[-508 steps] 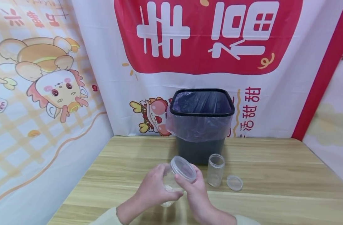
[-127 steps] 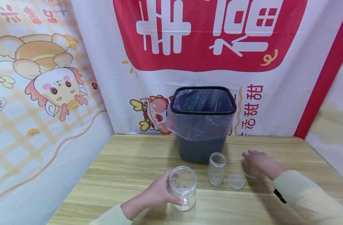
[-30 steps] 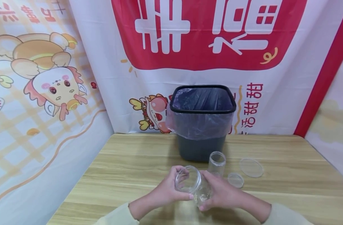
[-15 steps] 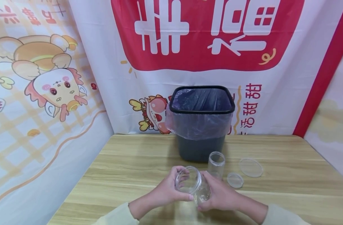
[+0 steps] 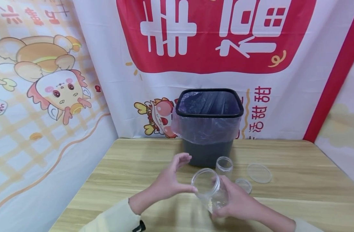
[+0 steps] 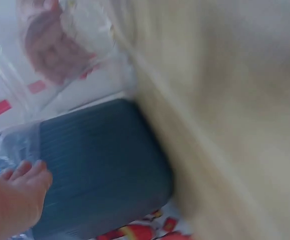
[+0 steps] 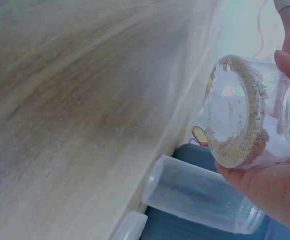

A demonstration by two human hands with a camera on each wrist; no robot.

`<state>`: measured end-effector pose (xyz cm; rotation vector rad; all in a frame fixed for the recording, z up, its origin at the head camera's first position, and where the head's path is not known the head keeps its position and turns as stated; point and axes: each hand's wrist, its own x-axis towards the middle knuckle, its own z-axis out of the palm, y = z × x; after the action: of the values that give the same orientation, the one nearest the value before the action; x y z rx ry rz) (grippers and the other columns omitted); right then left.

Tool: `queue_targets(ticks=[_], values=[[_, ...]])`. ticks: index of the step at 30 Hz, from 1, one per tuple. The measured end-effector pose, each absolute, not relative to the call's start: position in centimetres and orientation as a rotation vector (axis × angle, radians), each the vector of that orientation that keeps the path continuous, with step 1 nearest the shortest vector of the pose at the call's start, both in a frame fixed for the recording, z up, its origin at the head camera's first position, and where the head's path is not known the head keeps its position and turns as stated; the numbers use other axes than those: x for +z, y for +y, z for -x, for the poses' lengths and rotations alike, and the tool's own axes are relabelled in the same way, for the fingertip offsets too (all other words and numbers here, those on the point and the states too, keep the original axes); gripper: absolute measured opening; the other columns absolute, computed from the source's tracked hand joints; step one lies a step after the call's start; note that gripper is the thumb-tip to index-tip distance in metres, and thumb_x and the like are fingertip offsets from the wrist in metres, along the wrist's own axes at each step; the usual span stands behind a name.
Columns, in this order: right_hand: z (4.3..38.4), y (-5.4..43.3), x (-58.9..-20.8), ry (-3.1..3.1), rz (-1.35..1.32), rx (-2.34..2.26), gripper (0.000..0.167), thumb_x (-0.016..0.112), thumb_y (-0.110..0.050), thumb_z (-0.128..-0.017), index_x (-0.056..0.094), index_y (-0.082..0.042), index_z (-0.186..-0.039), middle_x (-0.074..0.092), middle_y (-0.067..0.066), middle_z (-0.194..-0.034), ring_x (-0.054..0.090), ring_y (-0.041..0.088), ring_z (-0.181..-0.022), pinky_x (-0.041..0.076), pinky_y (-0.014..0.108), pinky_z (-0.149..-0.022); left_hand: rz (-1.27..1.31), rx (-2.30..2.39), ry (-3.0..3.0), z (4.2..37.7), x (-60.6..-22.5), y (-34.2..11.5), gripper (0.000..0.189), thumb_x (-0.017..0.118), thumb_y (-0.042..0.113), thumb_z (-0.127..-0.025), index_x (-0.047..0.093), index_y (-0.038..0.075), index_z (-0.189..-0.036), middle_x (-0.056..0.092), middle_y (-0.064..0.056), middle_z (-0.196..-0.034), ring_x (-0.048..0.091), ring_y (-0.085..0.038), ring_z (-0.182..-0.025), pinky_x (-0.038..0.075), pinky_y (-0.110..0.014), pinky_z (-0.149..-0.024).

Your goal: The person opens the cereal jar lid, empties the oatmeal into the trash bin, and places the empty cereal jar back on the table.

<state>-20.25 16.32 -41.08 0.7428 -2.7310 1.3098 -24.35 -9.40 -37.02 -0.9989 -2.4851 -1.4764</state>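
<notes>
My right hand [image 5: 237, 201] grips a wide clear jar [image 5: 205, 193] by its right side, tilting it with the open mouth up and to the left. Small pale grains [image 7: 257, 110] lie round the jar's base in the right wrist view. My left hand [image 5: 166, 185] is spread open on the jar's left, thumb tip right at the rim and fingers apart from it. A narrower clear jar [image 5: 224, 166] stands lidless just behind. To its right are a small round lid [image 5: 244, 186] and a larger clear lid [image 5: 259, 173], both flat on the table.
A dark bin [image 5: 205, 154] with a black rim and a purplish liner [image 5: 205, 130] stands at the back of the wooden table [image 5: 136, 161], behind the jars. Printed cloth [image 5: 281, 106] hangs behind and at both sides.
Against half a second ago, my left hand has let go of the wide jar and opened leftward. The jar has shifted right in my right hand. Seconds before, the larger lid was set down at right.
</notes>
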Motion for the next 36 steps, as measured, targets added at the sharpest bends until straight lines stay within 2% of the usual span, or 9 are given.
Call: queue_targets(ticks=[5, 12, 15, 19, 22, 29, 36], values=[[19.5, 17.2, -40.3, -2.708, -0.727, 1.293, 0.083, 0.092, -0.031, -0.056, 0.051, -0.014, -0.125, 0.064, 0.002, -0.112, 0.059, 0.017, -0.097, 0.049, 0.037, -0.081, 0.948, -1.066, -2.371, 25.6, -34.3, -9.3, 0.101, 0.091, 0.038, -0.062, 0.039, 0.005, -0.141, 0.048, -0.006, -0.141, 0.046, -0.020, -0.129, 0.037, -0.034, -0.106], [18.7, 18.7, -38.7, -2.624, -0.813, 1.408, 0.081, 0.091, -0.024, -0.061, 0.048, -0.011, -0.128, 0.061, 0.005, -0.115, 0.060, 0.016, -0.100, 0.051, 0.032, -0.083, 1.019, -0.747, -2.159, 28.5, -31.2, -9.3, 0.101, 0.090, 0.042, -0.065, 0.039, 0.000, -0.142, 0.046, -0.012, -0.142, 0.048, -0.023, -0.124, 0.040, -0.035, -0.104], [18.4, 19.5, -38.0, -2.592, -0.828, 1.402, 0.084, 0.092, -0.023, -0.061, 0.047, -0.009, -0.130, 0.060, 0.006, -0.117, 0.060, 0.015, -0.102, 0.050, 0.030, -0.086, 1.023, -0.693, -2.127, 29.9, -30.1, -9.2, 0.098, 0.088, 0.043, -0.068, 0.039, 0.001, -0.142, 0.046, -0.012, -0.143, 0.046, -0.022, -0.128, 0.039, -0.034, -0.105], [18.3, 20.3, -36.8, -2.543, -0.830, 1.297, 0.084, 0.093, -0.023, -0.059, 0.049, -0.008, -0.129, 0.060, 0.006, -0.118, 0.058, 0.013, -0.101, 0.048, 0.025, -0.085, 1.028, -0.666, -2.091, 31.9, -29.2, -9.1, 0.086, 0.084, 0.041, -0.073, 0.046, 0.001, -0.139, 0.048, -0.013, -0.142, 0.042, -0.025, -0.133, 0.028, -0.036, -0.112], [18.3, 20.8, -35.7, -2.524, -0.811, 1.252, 0.082, 0.094, -0.023, -0.059, 0.050, -0.008, -0.127, 0.060, 0.004, -0.118, 0.057, 0.013, -0.101, 0.049, 0.027, -0.083, 1.020, -0.669, -2.094, 33.3, -28.7, -9.0, 0.076, 0.080, 0.041, -0.078, 0.050, 0.002, -0.137, 0.050, -0.013, -0.141, 0.041, -0.025, -0.134, 0.021, -0.037, -0.115], [18.7, 22.2, -33.4, -2.544, -0.762, 1.278, 0.079, 0.092, -0.020, -0.064, 0.048, -0.006, -0.127, 0.059, 0.010, -0.122, 0.059, 0.018, -0.102, 0.052, 0.029, -0.080, 0.966, -0.607, -2.172, 35.3, -28.0, -8.4, 0.064, 0.070, 0.044, -0.086, 0.056, 0.005, -0.134, 0.052, -0.009, -0.140, 0.041, -0.021, -0.134, 0.029, -0.036, -0.112], [19.8, 23.7, -30.2, -2.584, -0.697, 1.193, 0.080, 0.090, -0.022, -0.067, 0.045, -0.007, -0.131, 0.057, 0.013, -0.124, 0.058, 0.033, -0.105, 0.054, 0.041, -0.076, 0.978, -0.507, -2.198, 36.5, -27.7, -7.7, 0.056, 0.065, 0.045, -0.090, 0.062, 0.005, -0.129, 0.058, -0.010, -0.135, 0.048, -0.022, -0.129, 0.031, -0.034, -0.111]])
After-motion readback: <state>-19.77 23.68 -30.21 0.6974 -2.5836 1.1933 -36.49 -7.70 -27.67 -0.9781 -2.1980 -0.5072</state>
